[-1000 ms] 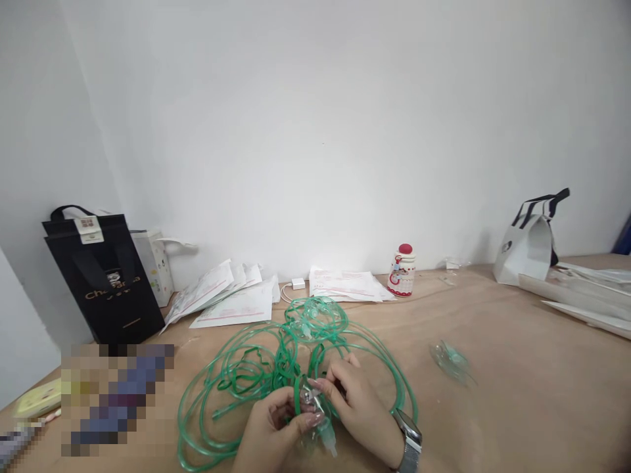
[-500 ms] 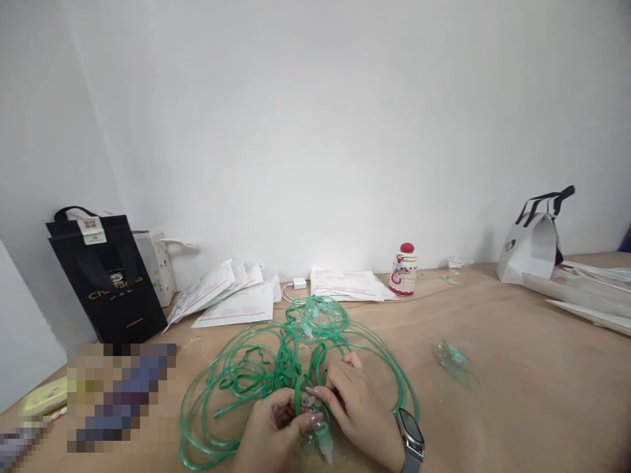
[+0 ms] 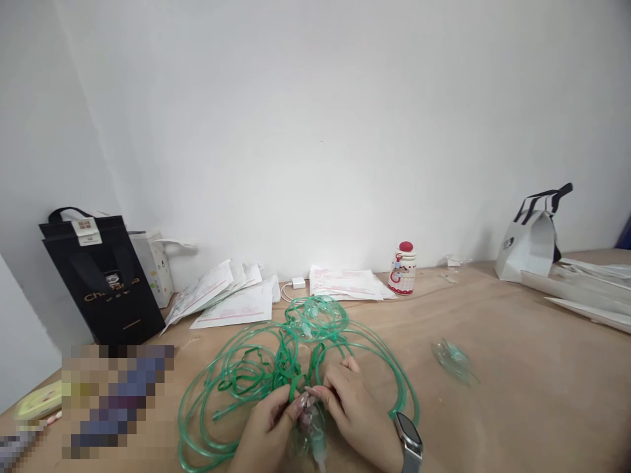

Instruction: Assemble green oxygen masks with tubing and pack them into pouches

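Note:
A clear oxygen mask (image 3: pixel 309 430) with a pale green connector hangs below my fingertips at the bottom centre, its nozzle pointing down. My left hand (image 3: pixel 271 420) is closed, pinching the mask's upper edge beside a green elastic strap (image 3: pixel 296 386). Thumb and finger of my right hand (image 3: pixel 352 407) pinch the same edge, almost touching the left fingertips. Whether the strap passes through the edge there is hidden by the fingers. Around and behind my hands lie loops of green tubing (image 3: pixel 197 387). Another clear mask (image 3: pixel 315 314) rests among the coils at the back.
A separate clear mask piece (image 3: pixel 452 360) lies to the right. Along the wall are white packets (image 3: pixel 234 305), a white charger (image 3: pixel 298 283), more packets (image 3: pixel 345 282) and a red-capped bottle (image 3: pixel 403 269). A black bag (image 3: pixel 103 282) stands left, a white bag (image 3: pixel 530 246) right.
My left thumb has moved up from the mask's body to its upper edge, close to my right fingertips. The mask has shifted slightly left and down.

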{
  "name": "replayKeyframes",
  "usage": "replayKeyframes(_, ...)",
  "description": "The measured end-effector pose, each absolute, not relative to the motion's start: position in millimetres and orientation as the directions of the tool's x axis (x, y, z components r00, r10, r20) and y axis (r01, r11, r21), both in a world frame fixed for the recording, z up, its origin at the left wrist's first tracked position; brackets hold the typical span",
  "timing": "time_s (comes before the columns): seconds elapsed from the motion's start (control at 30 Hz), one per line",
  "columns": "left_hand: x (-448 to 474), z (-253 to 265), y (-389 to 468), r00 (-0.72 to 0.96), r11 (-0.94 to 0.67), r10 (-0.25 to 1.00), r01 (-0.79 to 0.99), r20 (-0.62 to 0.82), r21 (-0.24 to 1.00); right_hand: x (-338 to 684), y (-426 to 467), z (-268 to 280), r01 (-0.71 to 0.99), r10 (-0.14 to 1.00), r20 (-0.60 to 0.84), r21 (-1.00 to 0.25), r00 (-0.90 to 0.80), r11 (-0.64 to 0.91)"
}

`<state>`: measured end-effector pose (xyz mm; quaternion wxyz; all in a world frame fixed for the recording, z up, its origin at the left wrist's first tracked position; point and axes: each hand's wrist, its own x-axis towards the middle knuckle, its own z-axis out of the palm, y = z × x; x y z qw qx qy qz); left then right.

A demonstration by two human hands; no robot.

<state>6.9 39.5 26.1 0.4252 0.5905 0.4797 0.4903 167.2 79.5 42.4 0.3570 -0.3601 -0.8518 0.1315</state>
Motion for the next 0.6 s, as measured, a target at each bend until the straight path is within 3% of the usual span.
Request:
replayKeyframes(0.1, 5.4, 22.1, 40.2, 0.013, -0.178, 0.984, 0.236, 0.18, 0.955, 165.8, 81.8, 42.0, 0.366, 0.773, 0.35, -0.728, -0.529, 0.579)
replayKeyframes(0.2, 7.7, 18.6, 40.0, 0.009, -0.173, 0.984, 0.228, 0.176, 0.958, 164.6, 84.0, 42.0, 0.221, 0.773, 0.255, -0.865, -0.581, 0.451)
replayKeyframes(0.33, 12.4, 16.7, 40.2, 0.04, -0.148, 0.989, 0.121, 0.145, 0.981, 163.7, 85.3, 40.2, 0.205, 0.809, 0.228, -0.897, -0.541, 0.391)
replayKeyframes(0.6, 11.9, 22.7, 41.8, 0.054, -0.133, 0.99, 0.115, 0.128, 0.984, 161.2, 87.4, 40.1, 0.273, 0.85, 0.209, -0.887, -0.483, 0.373)
